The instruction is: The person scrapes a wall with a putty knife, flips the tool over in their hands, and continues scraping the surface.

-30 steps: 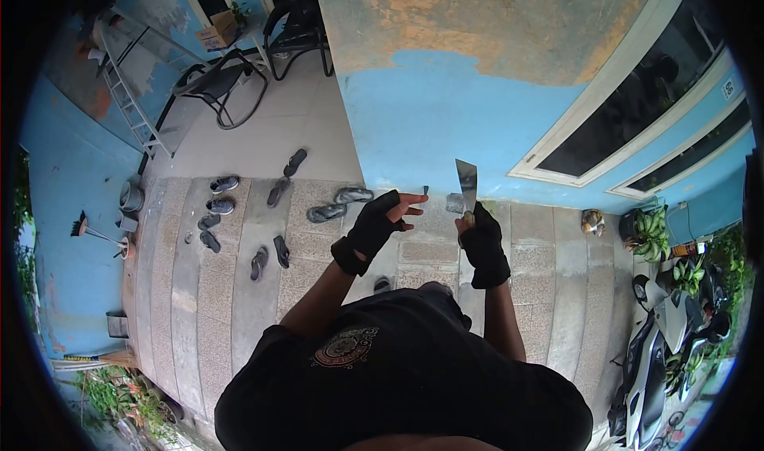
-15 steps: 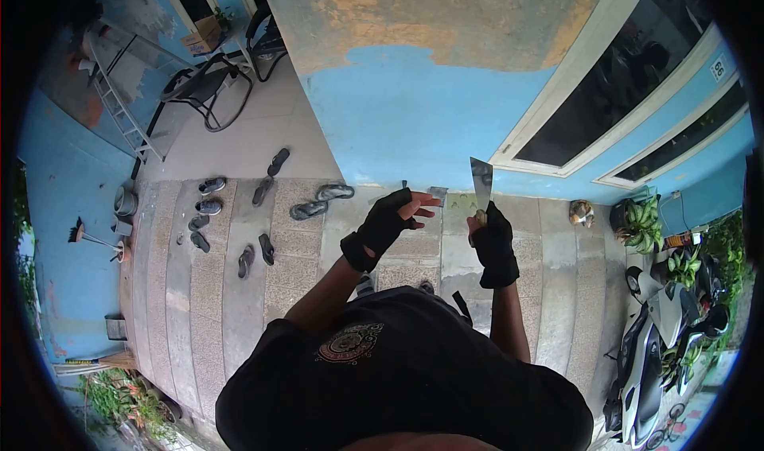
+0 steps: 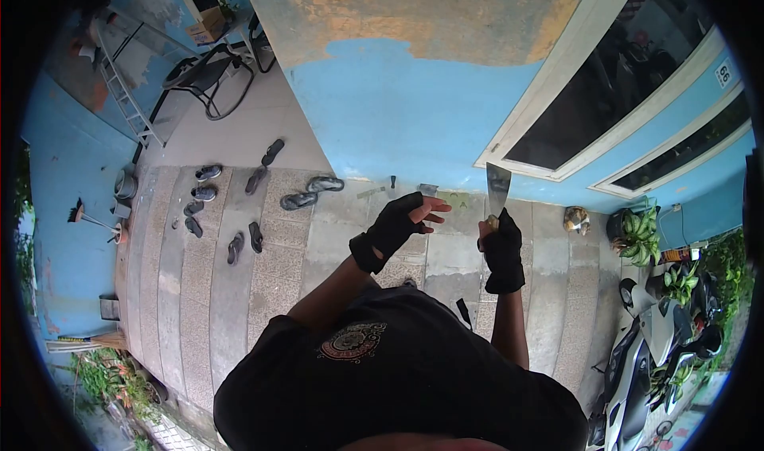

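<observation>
My right hand point(image 3: 503, 254), in a black fingerless glove, grips a putty knife point(image 3: 498, 187). Its wide metal blade points up and away from me, and most of the handle is hidden in the fist. To the left, my left hand point(image 3: 404, 227) wears a matching glove and holds nothing, its bare fingers spread and slightly bent. Both hands are in front of my chest, apart from each other. Beyond them stands a blue wall point(image 3: 398, 117), its upper part bare grey and orange where the paint is off.
Several sandals and shoes point(image 3: 301, 201) lie on the tiled floor at left. A ladder point(image 3: 119, 85) and a black chair point(image 3: 208, 77) stand far left. At right are a window point(image 3: 613, 77), a potted plant point(image 3: 639, 232) and a motorcycle point(image 3: 637, 363). Small tools point(image 3: 427, 189) lie along the wall's foot.
My left hand has shifted slightly right and down, and my right hand slightly right with the putty knife. The background has slid a little left and up in view.
</observation>
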Motion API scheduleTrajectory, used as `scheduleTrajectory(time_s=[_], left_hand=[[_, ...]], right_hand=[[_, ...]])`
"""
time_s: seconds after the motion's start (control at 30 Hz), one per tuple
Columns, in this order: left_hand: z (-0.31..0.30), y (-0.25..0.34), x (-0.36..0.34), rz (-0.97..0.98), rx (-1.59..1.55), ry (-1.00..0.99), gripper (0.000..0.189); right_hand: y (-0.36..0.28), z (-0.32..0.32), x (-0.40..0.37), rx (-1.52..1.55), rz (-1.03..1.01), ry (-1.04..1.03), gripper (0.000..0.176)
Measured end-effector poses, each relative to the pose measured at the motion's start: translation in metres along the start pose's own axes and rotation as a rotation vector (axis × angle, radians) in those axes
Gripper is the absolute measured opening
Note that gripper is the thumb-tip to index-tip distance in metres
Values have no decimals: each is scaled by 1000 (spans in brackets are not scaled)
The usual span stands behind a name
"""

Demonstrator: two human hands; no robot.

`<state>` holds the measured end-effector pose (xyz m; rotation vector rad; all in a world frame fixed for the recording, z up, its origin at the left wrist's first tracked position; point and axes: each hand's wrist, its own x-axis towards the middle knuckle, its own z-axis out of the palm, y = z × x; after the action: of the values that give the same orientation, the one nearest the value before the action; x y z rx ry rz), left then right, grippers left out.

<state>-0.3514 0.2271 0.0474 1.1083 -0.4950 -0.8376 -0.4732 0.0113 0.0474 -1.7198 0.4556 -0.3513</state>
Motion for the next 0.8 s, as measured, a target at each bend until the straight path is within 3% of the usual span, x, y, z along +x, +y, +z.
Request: scheduleTrajectory(time_s=[0.13, 0.2, 0.3, 0.4, 0.5, 0.57, 0.7, 0.8], left_hand=[[3, 1, 2, -9, 16, 46, 41], [-1, 4, 4, 3, 23, 69, 41], [-13, 11, 13, -6, 38, 111, 42], [-28, 17, 28, -25, 13, 159, 42], [-50, 19, 51, -18, -1, 167, 42], [-59, 25, 72, -29, 1, 167, 43], [-77, 33, 128, -6, 9, 125, 43], [-86, 44, 165, 40, -4, 78, 41]], right_hand=[[15, 0, 14, -102, -85, -16, 20], [7, 7, 22, 39, 30, -68, 21], [14, 17, 47, -16, -29, -150, 34], [11, 29, 75, -2, -16, -178, 28], [6, 39, 108, -105, -35, -185, 25], [2, 44, 133, -196, -226, -145, 26], [-19, 42, 173, -90, -98, -143, 24], [-19, 39, 208, -142, -114, -182, 38]])
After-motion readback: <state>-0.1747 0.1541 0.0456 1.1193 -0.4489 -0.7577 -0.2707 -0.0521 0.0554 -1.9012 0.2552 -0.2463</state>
